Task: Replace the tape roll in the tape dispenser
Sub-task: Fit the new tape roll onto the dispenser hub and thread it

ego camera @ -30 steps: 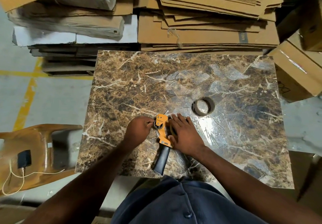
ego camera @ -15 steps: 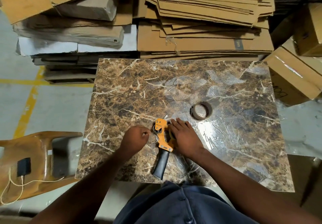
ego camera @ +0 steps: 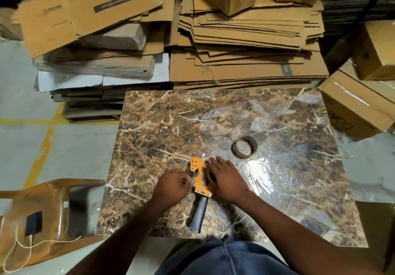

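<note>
My left hand (ego camera: 174, 183) has drawn back from the roller end of the dispenser over the last second; its fingers are now curled tight together and seem to pinch something thin, probably the loose tape end, though I cannot tell for sure what is between them. My right hand (ego camera: 226, 178) has stayed where it was, fingers spread flat and pressing down on the brown tape roll (ego camera: 210, 176) seated in the orange metal tape dispenser with the black handle (ego camera: 199, 186), which lies on its side near the front edge of the brown marble-patterned tabletop (ego camera: 277, 189). I judge from this that the new roll is on its hub and I am pulling the tape out to thread it past the roller towards the blade. The empty brown cardboard tape core (ego camera: 244, 146) lies further back to the right, well apart from my hands, so the old roll is already out
</note>
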### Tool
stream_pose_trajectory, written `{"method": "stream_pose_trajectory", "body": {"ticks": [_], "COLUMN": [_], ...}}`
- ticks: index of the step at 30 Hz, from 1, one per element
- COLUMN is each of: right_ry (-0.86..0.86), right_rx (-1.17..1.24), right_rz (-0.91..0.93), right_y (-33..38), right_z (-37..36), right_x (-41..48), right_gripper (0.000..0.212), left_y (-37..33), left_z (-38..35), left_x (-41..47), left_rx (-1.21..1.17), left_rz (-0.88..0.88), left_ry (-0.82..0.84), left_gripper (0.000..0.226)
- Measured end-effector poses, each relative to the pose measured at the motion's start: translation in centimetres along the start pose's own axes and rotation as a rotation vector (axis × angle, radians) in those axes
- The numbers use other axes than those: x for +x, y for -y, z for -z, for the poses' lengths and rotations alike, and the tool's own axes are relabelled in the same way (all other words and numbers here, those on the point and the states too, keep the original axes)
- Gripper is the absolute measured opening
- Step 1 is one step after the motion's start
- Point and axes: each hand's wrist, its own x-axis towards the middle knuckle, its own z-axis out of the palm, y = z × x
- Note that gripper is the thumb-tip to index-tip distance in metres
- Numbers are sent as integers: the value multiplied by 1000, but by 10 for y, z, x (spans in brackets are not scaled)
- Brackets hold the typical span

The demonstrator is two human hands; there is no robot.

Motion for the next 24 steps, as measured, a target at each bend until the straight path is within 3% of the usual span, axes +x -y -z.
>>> {"method": "stream_pose_trajectory", "body": {"ticks": [11, 15, 19, 24], "right_ry": [59, 17, -109, -70], "right_rx": [-42, -24, -167, -219], "right_rz": [1, -181, -276, -199], "right_y": [-13, -9, 1, 3], "right_z": [11, 14, 18, 23], "right_x": [-12, -12, -7, -2], "right_gripper": [95, 103, 96, 68], "left_y": [-24, -27, -25, -25], "left_z": [2, 9, 1, -6], "left_x": [20, 30, 22, 17], "left_rx": [268, 336, 349, 335], "left_rz": [-56, -87, -127, -133], "left_ry": [-91, 20, 81, 115], "left_gripper": [17, 19, 21, 20]}}
